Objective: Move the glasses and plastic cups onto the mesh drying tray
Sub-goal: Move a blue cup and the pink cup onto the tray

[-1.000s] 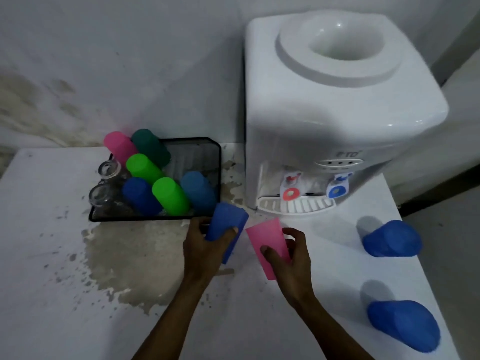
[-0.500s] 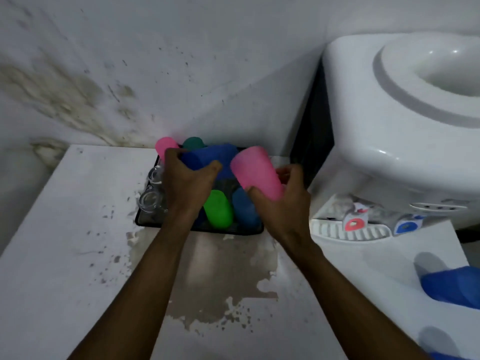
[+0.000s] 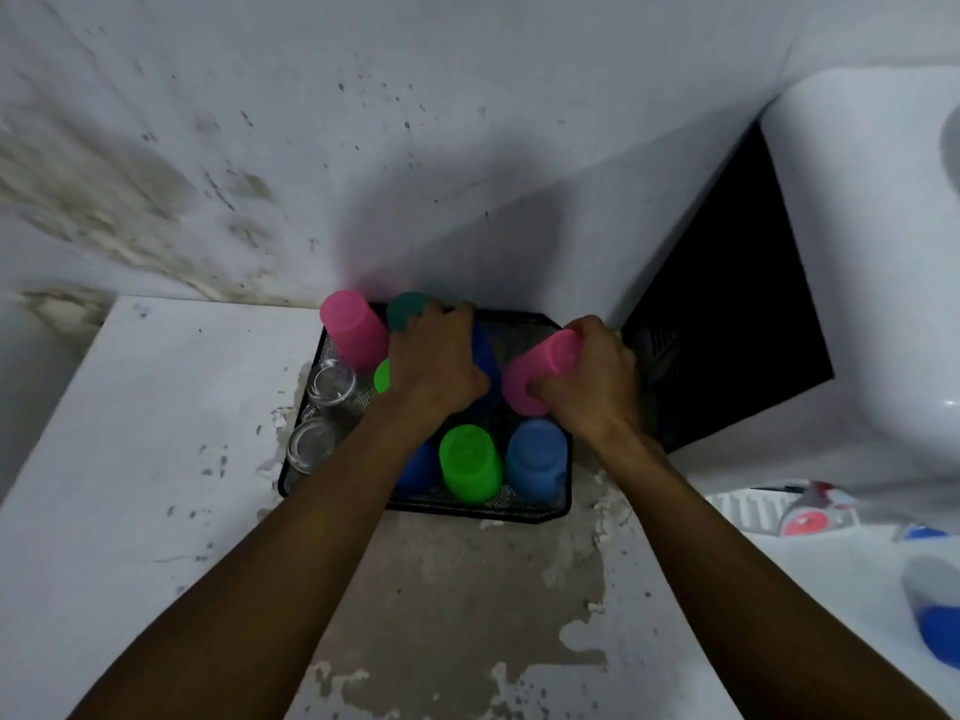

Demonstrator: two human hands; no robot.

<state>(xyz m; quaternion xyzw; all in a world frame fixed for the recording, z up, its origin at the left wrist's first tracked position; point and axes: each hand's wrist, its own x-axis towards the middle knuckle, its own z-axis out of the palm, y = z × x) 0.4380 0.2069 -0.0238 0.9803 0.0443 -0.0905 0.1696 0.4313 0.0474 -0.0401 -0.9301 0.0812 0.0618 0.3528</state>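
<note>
A black mesh drying tray (image 3: pixel 530 509) sits against the wall with several upturned cups in it: pink (image 3: pixel 350 327), teal (image 3: pixel 408 310), green (image 3: pixel 470 462), light blue (image 3: pixel 536 455). Two clear glasses (image 3: pixel 331 387) stand along its left side. My left hand (image 3: pixel 436 366) is over the tray's middle, shut on a dark blue cup (image 3: pixel 484 356) that it mostly hides. My right hand (image 3: pixel 589 384) grips a pink cup (image 3: pixel 540 379), tilted, above the tray's back right part.
A white water dispenser (image 3: pixel 857 283) stands right of the tray, its red tap (image 3: pixel 800 522) at the lower right. Another blue cup (image 3: pixel 940 631) lies at the right edge. The counter (image 3: pixel 156 459) has a peeling brown patch in front of the tray.
Both hands have carried their cups further in and lower over the tray. The view has swung left and closer to the tray.
</note>
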